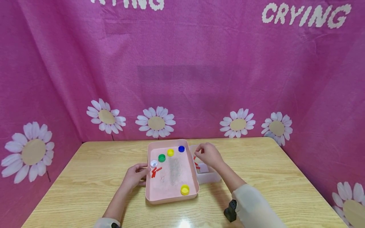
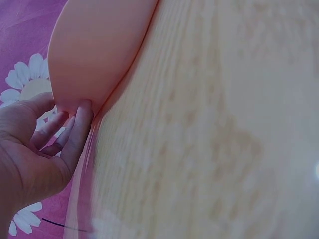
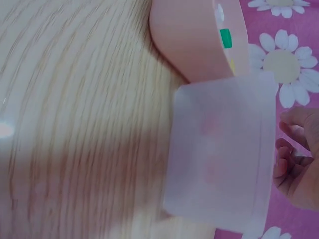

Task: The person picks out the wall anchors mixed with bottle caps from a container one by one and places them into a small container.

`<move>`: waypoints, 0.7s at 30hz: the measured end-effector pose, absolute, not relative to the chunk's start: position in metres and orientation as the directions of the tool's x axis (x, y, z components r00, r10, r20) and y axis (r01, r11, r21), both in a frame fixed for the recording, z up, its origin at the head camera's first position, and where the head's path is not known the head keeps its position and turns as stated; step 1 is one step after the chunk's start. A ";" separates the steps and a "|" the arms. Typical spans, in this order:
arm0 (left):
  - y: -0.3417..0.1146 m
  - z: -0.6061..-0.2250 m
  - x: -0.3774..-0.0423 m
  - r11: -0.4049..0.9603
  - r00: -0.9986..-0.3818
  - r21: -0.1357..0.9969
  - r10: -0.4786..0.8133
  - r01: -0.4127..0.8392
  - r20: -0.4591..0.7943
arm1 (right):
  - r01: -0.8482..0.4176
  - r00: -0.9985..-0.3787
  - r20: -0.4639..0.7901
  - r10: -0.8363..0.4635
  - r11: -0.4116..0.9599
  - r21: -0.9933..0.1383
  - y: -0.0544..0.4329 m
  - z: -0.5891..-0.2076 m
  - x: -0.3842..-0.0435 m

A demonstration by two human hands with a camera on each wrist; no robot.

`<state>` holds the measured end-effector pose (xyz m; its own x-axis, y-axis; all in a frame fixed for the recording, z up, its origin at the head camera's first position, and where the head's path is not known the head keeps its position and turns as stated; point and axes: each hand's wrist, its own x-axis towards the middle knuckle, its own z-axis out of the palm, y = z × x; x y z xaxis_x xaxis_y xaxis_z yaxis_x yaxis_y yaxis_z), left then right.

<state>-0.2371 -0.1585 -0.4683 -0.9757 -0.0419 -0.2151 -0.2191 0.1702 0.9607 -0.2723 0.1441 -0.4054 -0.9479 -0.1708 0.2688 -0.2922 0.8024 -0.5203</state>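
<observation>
My left hand [image 1: 134, 176] grips the left wall of a shallow pink tray [image 1: 172, 200], thumb at the rim and fingers against the outer side. Inside the tray, a white cap [image 1: 154, 163], a green cap [image 1: 162, 158], a yellow cap [image 1: 170, 152] and a blue cap [image 1: 181, 148] form a slanting row. Several short red sticks [image 1: 154, 174] lie below the white one. My right hand [image 1: 209, 154] hovers over a translucent white bin [image 1: 209, 178], thumb and fingertips close together just above a red stick [image 1: 195, 157]; I cannot tell whether they pinch it.
Another yellow cap [image 1: 184, 190] sits in the tray's near right corner. More red sticks [image 1: 196, 165] lie in the bin, which stands against the tray's right side. The wooden table [image 1: 94, 177] ends at a pink cloth [image 1: 182, 82] with daisies.
</observation>
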 end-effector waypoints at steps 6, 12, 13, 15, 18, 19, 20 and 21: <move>-0.159 -0.469 -0.237 0.144 -0.979 0.968 -0.035 -0.204 -0.201 | -0.323 -0.935 0.300 -0.189 0.804 -0.499 0.131 -0.399 -0.270; -0.158 -0.469 -0.237 0.141 -0.983 0.973 -0.029 -0.185 -0.183 | -0.343 -0.933 0.293 -0.211 0.773 -0.534 0.120 -0.397 -0.270; -0.158 -0.470 -0.236 0.139 -0.983 0.973 -0.029 -0.182 -0.180 | -0.346 -0.931 0.296 -0.213 0.772 -0.534 0.118 -0.397 -0.270; -0.158 -0.470 -0.236 0.142 -0.984 0.974 -0.028 -0.176 -0.173 | -0.352 -0.929 0.297 -0.219 0.768 -0.535 0.114 -0.397 -0.270; -0.158 -0.471 -0.237 0.153 -0.987 0.975 -0.022 -0.163 -0.162 | -0.352 -0.931 0.286 -0.229 0.770 -0.532 0.108 -0.397 -0.270; -0.158 -0.471 -0.237 0.152 -0.986 0.974 -0.029 -0.167 -0.164 | -0.353 -0.931 0.280 -0.234 0.772 -0.529 0.107 -0.397 -0.270; -0.158 -0.471 -0.237 0.156 -0.986 0.974 -0.030 -0.165 -0.163 | -0.353 -0.932 0.273 -0.238 0.771 -0.530 0.105 -0.397 -0.270; -0.158 -0.471 -0.238 0.157 -0.986 0.973 -0.032 -0.167 -0.164 | -0.352 -0.933 0.267 -0.242 0.771 -0.531 0.103 -0.397 -0.270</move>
